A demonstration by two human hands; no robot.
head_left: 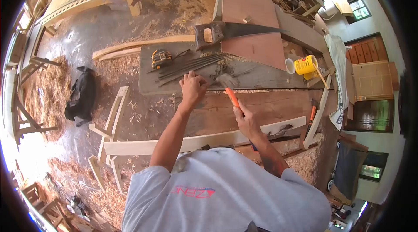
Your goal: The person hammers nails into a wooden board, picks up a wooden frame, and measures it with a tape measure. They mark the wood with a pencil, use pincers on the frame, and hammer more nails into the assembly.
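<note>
My right hand (247, 122) grips the orange handle of a hammer (232, 97); its head is smeared by motion over the dark board. To its left, my left hand (193, 86) is closed at the board's near edge, fingers pinched together. Whatever those fingers hold is too small to make out. Just beyond it lie several thin dark metal rods (191, 67) on the grey worktop (150, 81). A yellow and black tape measure (161, 59) sits left of the rods. Farther off, a handsaw (237, 30) with a dark wooden handle rests across a reddish plywood sheet (257, 5).
A yellow container (306, 64) stands at the right with a white lid (289, 65) beside it. A pale curved wooden piece (209, 141) runs between me and the worktop. Another orange-handled tool (312, 113) is at right. A black bag (81, 94) lies left among wood shavings.
</note>
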